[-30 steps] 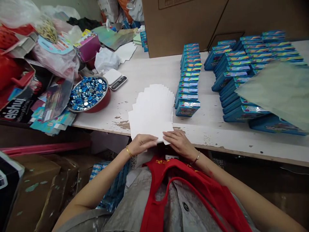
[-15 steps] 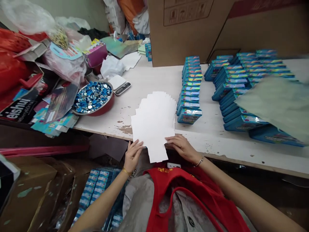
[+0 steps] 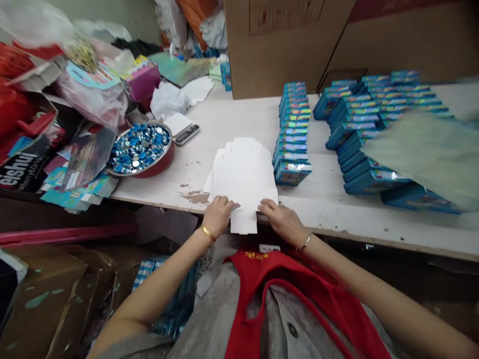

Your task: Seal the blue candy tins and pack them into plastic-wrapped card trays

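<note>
A fanned stack of white cards (image 3: 245,172) lies on the white table (image 3: 337,204) at its near edge, with one card sticking out over the edge toward me. My left hand (image 3: 217,215) pinches the stack's lower left corner. My right hand (image 3: 282,222) rests on its lower right corner, fingers on the cards. Just right of the stack stands a row of blue packaged boxes (image 3: 294,132).
A red bowl of blue and silver discs (image 3: 140,148) and a small scale (image 3: 183,128) sit left of the cards. More blue boxes (image 3: 374,124) and a greenish sheet (image 3: 426,154) lie at right. Cardboard cartons (image 3: 280,45) stand behind. Clutter fills the left side; boxes lie under the table.
My left hand rose from below the table edge onto the stack's left corner. The fanned cards were drawn closer together, and the protruding card slid back a little.
</note>
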The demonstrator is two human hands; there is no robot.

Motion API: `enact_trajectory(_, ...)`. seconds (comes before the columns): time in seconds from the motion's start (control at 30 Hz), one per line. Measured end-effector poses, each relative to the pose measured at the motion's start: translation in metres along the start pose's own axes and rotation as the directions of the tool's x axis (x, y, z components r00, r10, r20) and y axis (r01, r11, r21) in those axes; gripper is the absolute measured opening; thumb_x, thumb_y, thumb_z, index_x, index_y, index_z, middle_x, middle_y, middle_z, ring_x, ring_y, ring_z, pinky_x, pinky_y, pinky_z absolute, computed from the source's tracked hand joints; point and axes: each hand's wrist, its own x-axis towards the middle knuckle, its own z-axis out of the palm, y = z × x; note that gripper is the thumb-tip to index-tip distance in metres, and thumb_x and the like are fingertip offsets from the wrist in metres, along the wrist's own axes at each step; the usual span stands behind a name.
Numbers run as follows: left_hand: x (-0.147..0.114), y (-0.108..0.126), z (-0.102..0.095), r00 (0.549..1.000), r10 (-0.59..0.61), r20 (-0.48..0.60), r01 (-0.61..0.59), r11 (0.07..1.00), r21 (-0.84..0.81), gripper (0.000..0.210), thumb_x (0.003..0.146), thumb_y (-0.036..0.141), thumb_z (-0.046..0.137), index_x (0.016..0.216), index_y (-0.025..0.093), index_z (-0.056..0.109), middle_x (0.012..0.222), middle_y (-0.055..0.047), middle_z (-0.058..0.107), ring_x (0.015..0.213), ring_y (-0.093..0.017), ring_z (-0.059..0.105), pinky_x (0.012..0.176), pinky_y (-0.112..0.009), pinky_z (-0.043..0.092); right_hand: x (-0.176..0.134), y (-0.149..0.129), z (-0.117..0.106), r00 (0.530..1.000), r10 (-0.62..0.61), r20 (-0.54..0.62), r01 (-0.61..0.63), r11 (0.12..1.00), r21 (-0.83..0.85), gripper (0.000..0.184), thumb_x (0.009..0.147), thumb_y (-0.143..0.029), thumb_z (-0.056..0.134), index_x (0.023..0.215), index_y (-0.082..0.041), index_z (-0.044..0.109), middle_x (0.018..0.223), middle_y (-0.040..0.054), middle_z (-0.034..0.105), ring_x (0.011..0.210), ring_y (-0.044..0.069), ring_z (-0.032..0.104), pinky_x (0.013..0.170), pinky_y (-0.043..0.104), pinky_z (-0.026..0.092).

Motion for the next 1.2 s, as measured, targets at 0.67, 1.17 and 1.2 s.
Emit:
enact_trajectory(0.67,0.016,-0.011,-0.011,0.89,0.429,0.156,-0.413,0.902,-0.125,0.04,0.092,0.046,0.049,0.11,0.013,0.063,0.096,-0.013,0.065,0.092,-0.025,0.056,0.081,-0.036,0.043,-0.01,0.012,0.016,0.952,-0.306,0.006,0.302,0.943,0.139,0.061,0.09,-0.023,0.048,0.147,-0.012,0.033,0.148,0.017,0.041,0.101,0.03,0.054,0.084,0.047,0.047)
enact_trajectory(1.17,0.032,-0.004,-0.022,0.878,0.422,0.227,-0.403,0.906,-0.126,0.04,0.094,0.047,0.044,0.098,0.016,0.068,0.082,-0.01,0.071,0.08,-0.021,0.065,0.071,-0.03,0.045,0.005,-0.003,0.041,0.969,-0.049,-0.242,0.13,0.934,0.332,0.052,0.094,-0.012,0.033,0.145,-0.018,0.04,0.127,0.0147,0.061,0.114,0.027,0.056,0.094,0.047,0.051)
enact_trajectory(1.2,0.032,-0.003,-0.021,0.897,0.377,0.23,-0.362,0.926,-0.106,0.035,0.094,0.043,0.044,0.102,0.017,0.067,0.081,-0.01,0.071,0.077,-0.021,0.066,0.07,-0.03,0.045,0.007,-0.004,0.04,0.963,-0.03,-0.266,0.123,0.932,0.34,0.053,0.094,-0.012,0.033,0.147,-0.018,0.036,0.129,0.0146,0.059,0.118,0.026,0.055,0.096,0.046,0.051)
